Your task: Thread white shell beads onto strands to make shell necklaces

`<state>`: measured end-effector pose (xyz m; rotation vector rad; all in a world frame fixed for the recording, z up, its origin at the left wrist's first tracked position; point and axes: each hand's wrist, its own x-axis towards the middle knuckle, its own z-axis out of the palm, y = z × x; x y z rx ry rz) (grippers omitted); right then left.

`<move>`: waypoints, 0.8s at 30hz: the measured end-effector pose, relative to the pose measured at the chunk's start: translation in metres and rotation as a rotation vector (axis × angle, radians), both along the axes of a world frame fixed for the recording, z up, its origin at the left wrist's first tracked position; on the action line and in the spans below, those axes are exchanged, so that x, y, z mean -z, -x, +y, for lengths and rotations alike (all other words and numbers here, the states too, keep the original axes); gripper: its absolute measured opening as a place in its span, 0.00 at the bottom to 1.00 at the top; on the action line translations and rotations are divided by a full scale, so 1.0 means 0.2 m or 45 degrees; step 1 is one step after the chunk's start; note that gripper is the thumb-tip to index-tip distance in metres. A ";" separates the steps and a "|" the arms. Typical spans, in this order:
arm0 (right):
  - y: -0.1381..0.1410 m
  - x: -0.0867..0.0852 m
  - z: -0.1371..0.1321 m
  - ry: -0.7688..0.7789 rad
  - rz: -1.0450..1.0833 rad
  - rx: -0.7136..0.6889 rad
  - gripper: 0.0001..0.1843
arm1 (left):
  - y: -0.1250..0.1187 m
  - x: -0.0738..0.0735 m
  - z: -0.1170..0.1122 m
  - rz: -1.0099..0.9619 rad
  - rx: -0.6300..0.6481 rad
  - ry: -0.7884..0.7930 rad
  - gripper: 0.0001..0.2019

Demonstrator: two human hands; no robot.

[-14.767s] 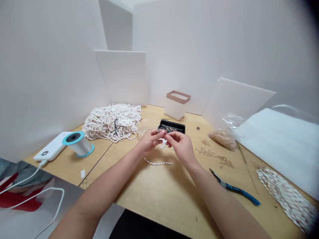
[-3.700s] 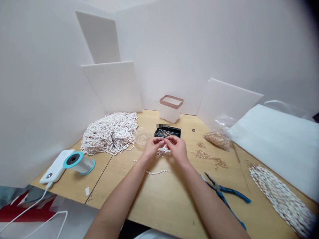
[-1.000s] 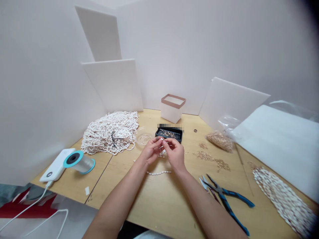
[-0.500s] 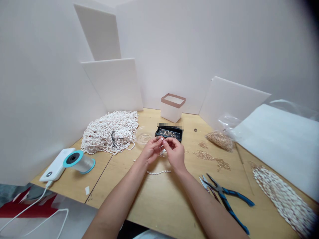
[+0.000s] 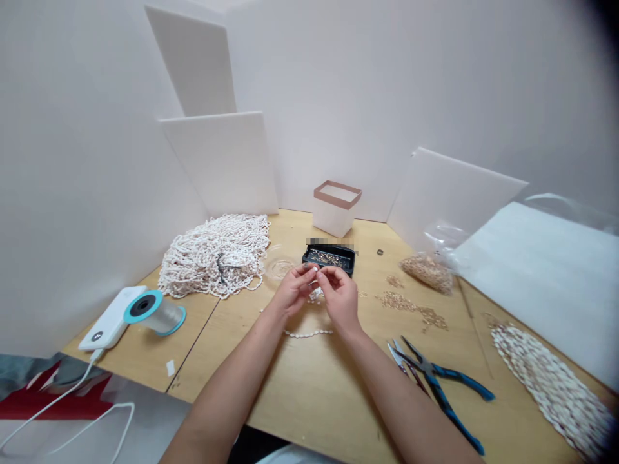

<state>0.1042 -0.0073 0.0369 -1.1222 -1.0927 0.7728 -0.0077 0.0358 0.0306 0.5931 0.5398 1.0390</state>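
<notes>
My left hand point(image 5: 293, 291) and my right hand point(image 5: 341, 298) meet fingertip to fingertip above the table. Between the thumb and fingertips of my left hand is a small white bead point(image 5: 315, 269). The thumb and forefinger of my right hand are pinched close beside it; what they grip is too small to make out. Below the hands, a short string of white beads point(image 5: 309, 334) lies on the wood. Loose white beads point(image 5: 316, 295) show partly behind my fingers. Just beyond is a black box point(image 5: 353, 263) with small gold pieces inside, its front partly hidden by my hands.
On the left are a heap of white bead strands point(image 5: 213, 258), a wire spool point(image 5: 157, 314) and a white power bank point(image 5: 113, 322). Pliers point(image 5: 430, 370), gold bits point(image 5: 396, 301), a plastic bag point(image 5: 428, 274) and a shell-like bundle point(image 5: 546, 380) lie right. A bin point(image 5: 333, 219) stands behind.
Both hands keep the same pinch at nearly the same spot. The whole view has shifted very slightly; nothing on the table has visibly moved.
</notes>
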 end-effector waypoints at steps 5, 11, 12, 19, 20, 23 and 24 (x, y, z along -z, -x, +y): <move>0.00 0.01 0.00 0.020 0.024 0.007 0.10 | 0.00 0.02 0.01 0.011 -0.008 -0.043 0.14; 0.00 0.01 0.01 0.029 0.032 0.001 0.09 | 0.00 0.02 0.01 0.036 -0.031 -0.041 0.13; 0.00 0.02 0.01 0.030 0.022 0.006 0.09 | -0.01 0.02 0.01 0.043 -0.038 -0.041 0.13; 0.00 0.03 0.01 0.020 0.026 0.014 0.09 | 0.00 0.03 0.02 0.061 -0.047 -0.033 0.13; 0.00 0.03 0.01 0.025 0.028 0.013 0.10 | 0.00 0.03 0.02 0.060 -0.041 -0.035 0.13; 0.01 0.03 0.01 0.037 0.028 0.010 0.10 | 0.00 0.02 0.02 0.071 -0.035 -0.034 0.13; 0.01 0.03 0.01 0.034 0.024 0.009 0.10 | 0.00 0.02 0.02 0.077 -0.038 -0.030 0.13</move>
